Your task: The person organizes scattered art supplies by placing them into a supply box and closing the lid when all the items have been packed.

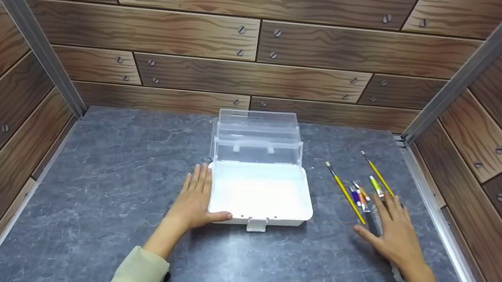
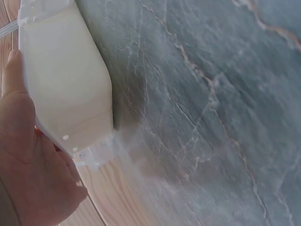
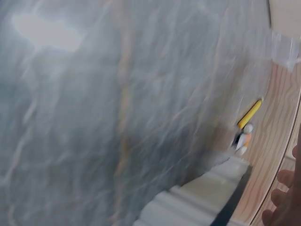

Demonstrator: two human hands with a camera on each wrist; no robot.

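While my left hand (image 1: pixel 190 203) lies straight-fingered along the left side of the open white case (image 1: pixel 261 192), thumb at its front edge, my right hand (image 1: pixel 393 235) spreads its fingers near the paint tubes (image 1: pixel 360 198) and grips nothing; I cannot tell whether its tips touch anything. I take the step to be steadying the white case as I reach for these slim pieces. The next move, I judge, calls for pinching one without rolling its neighbours. The paint tubes lie bunched to the right of the white case, a green tube (image 1: pixel 376 186) just beyond, between the near yellow brush (image 1: pixel 346 193) and the far yellow brush (image 1: pixel 377 172). Farther back rises the clear lid (image 1: pixel 258 120). My right wrist view shows a pale ribbed piece (image 3: pixel 202 195), mostly hidden by my hand from the head; my left wrist view shows two pale dots (image 2: pixel 66 137) on the white case that I cannot pick out from above.
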